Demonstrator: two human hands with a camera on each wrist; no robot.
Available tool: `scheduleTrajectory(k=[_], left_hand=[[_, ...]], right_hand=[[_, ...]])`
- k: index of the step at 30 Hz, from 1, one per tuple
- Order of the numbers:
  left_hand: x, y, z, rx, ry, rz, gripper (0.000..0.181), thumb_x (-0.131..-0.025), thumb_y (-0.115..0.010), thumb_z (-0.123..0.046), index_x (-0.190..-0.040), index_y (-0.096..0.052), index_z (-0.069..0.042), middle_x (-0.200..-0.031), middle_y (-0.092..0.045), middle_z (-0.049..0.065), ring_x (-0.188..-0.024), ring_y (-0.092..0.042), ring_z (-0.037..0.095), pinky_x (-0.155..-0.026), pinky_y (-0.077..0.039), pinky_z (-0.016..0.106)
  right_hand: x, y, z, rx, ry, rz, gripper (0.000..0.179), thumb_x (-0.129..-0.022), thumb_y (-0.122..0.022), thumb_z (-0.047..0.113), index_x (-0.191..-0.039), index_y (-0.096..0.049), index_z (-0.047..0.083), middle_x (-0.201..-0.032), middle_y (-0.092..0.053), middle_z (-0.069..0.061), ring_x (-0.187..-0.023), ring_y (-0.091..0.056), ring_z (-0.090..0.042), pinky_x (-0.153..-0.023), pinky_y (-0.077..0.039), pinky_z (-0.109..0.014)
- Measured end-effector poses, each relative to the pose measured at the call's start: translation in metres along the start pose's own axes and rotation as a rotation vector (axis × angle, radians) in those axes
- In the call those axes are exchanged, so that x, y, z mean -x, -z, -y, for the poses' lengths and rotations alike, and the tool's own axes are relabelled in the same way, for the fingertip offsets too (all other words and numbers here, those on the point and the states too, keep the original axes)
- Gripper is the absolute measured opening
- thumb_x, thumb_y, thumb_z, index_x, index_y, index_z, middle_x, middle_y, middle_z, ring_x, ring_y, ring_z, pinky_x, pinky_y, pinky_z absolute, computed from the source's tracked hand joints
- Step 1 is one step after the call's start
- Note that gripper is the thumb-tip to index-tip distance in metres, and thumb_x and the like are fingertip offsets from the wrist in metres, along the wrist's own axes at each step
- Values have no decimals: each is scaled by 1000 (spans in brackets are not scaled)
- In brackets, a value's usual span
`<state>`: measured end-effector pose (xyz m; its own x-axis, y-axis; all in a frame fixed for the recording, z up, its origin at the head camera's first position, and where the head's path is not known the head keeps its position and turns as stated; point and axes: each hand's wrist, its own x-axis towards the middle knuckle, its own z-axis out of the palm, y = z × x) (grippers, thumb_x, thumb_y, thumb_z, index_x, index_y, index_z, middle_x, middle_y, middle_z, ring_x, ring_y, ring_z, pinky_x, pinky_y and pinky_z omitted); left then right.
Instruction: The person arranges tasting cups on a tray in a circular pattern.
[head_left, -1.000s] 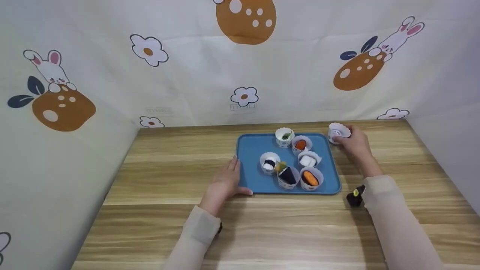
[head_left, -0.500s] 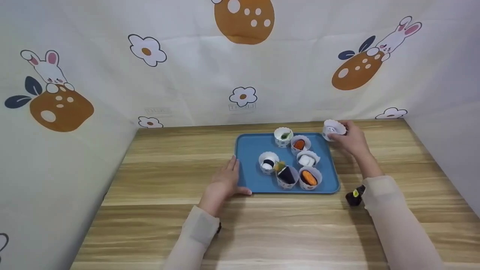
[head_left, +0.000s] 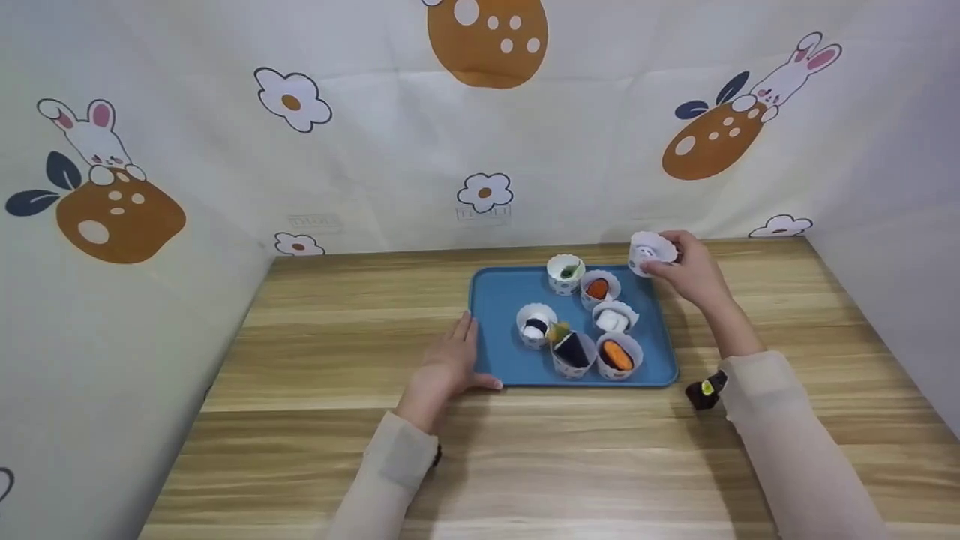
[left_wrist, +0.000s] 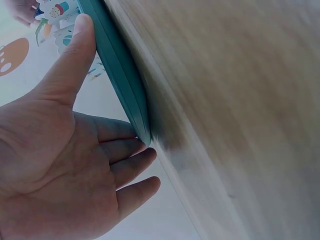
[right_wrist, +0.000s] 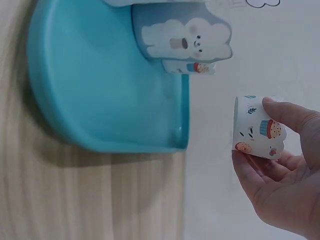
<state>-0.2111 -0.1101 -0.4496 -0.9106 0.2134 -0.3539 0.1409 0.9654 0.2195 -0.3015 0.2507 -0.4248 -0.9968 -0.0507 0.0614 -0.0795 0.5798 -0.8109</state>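
Note:
My right hand (head_left: 697, 274) pinches a white scalloped paper baking cup (head_left: 641, 247) between thumb and fingers, over the tray's far right corner. In the right wrist view the cup (right_wrist: 257, 127) shows a cupcake print and lies sideways in that picture, apart from the tray. My left hand (head_left: 446, 364) lies along the left edge of the blue tray (head_left: 499, 300), fingers straight. Its thumb rests at the near edge, as the left wrist view shows with the tray rim (left_wrist: 122, 80) against the hand (left_wrist: 55, 165).
Several filled paper cups stand on the tray: one with a green piece (head_left: 564, 276), one with a red-orange piece (head_left: 598, 289), one with a dark wedge (head_left: 573, 351), one with an orange piece (head_left: 618, 355). A small black object (head_left: 703, 394) sits at the right cuff.
My right hand has carried the paper cup leftward and up, from beside the tray to over its far right corner. The left hand has stayed at the tray edge.

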Motion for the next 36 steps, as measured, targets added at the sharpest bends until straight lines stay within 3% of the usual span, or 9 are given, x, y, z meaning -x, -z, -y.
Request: scheduleTrajectory(k=[13, 20, 29, 33, 36], left_hand=[[1, 0, 1, -2, -7, -14, 116, -79, -76, -57, -158, -16, 1, -168, -10, 18, -155, -16, 32, -126, -22, 45], [-1, -1, 2, -30, -18, -12, 115, -80, -76, -57, -157, -17, 3, -168, -11, 18, -156, -16, 31, -126, -23, 44], [1, -1, 2, 16, -15, -5, 115, -80, -77, -55, -158, -15, 2, -168, -9, 18, -156, -15, 32, -126, -22, 44], [1, -1, 2, 28, -19, -8, 115, -80, -77, -55, -158, -15, 2, -168, -9, 18, -156, -15, 33, -126, -21, 45], [2, 0, 2, 27, -16, -5, 115, -80, -76, -56, -159, -14, 1, -168, -7, 18, -156, -14, 33, -127, -20, 44]], right_hand=[[3, -14, 32, -20, 23, 73, 60, -94, -69, 18, -143, -40, -3, -143, -48, -26, -122, -51, -39, -111, -45, -53], [0, -26, 45, 4, 90, 87, 55, -92, -70, 13, -138, -45, -5, -136, -54, -25, -115, -55, -34, -97, -50, -35], [0, -46, 60, -9, 119, 160, 54, -92, -70, 13, -136, -44, -5, -136, -53, -26, -119, -54, -38, -109, -46, -53], [0, -56, 67, 9, 130, 188, 54, -91, -71, 14, -135, -45, -4, -133, -55, -25, -115, -55, -36, -104, -49, -49], [0, -64, 72, 31, 125, 211, 54, -91, -72, 16, -134, -46, -3, -129, -56, -24, -108, -56, -32, -91, -53, -41]])
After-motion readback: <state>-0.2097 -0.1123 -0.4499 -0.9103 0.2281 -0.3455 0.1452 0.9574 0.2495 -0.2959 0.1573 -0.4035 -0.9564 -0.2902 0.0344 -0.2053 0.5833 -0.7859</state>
